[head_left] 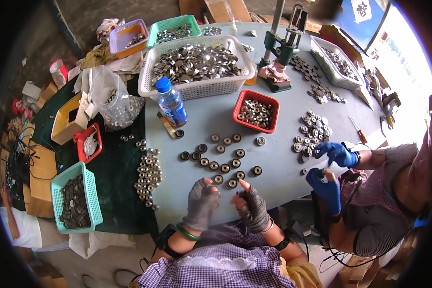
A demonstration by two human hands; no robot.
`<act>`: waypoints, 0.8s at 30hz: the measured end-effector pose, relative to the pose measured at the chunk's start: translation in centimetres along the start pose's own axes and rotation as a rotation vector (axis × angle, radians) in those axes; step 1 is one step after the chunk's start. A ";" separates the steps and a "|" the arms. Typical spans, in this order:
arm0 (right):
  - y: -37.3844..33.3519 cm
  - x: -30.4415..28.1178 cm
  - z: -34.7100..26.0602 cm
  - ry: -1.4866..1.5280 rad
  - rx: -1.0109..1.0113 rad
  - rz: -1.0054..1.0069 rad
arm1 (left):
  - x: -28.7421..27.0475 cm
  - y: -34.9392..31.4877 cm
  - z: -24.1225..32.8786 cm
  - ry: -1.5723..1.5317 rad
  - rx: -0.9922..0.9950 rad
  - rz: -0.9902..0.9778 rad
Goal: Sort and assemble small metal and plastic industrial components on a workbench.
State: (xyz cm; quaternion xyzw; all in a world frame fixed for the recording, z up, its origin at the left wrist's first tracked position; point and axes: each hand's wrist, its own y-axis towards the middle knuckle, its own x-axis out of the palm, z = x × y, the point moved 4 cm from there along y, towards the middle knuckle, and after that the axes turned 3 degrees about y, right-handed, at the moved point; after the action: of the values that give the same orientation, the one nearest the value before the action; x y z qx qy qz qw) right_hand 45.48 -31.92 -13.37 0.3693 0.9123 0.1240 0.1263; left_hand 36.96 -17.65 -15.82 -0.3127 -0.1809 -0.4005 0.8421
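Several dark-rimmed metal rings with bright centres lie on the grey table just beyond my hands. My left hand, in a grey fingerless glove, hovers near the table's front edge; motion smears its fingers, so any hold is unclear. Beside it, my right hand wears a matching glove. Its fingertips are apart, and nothing shows between them. The hands do not touch each other. To the left, many small shiny metal balls or knobs lie in a long patch. A red tray of small metal rings sits farther back.
At right, a co-worker's blue-gloved hands work near loose metal discs. A blue-capped bottle, a white basket of metal caps and a green hand press stand behind. A screwdriver lies at right; a teal basket at left.
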 end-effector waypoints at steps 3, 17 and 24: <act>0.7 0.3 0.3 0.015 -0.061 0.030 | 1.3 0.5 -0.6 -0.005 -0.026 -0.004; -1.6 -4.1 2.6 0.077 0.134 0.171 | 3.3 3.8 -3.1 0.013 -0.140 -0.095; 1.2 -3.6 1.7 0.186 -0.061 0.130 | 4.1 3.9 -3.2 0.062 -0.135 -0.080</act>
State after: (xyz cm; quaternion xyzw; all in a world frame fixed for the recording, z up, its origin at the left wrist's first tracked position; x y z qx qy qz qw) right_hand 49.33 -33.37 -14.06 0.4104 0.8901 0.1934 0.0438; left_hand 42.74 -20.23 -17.43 -0.3486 -0.1395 -0.4545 0.8077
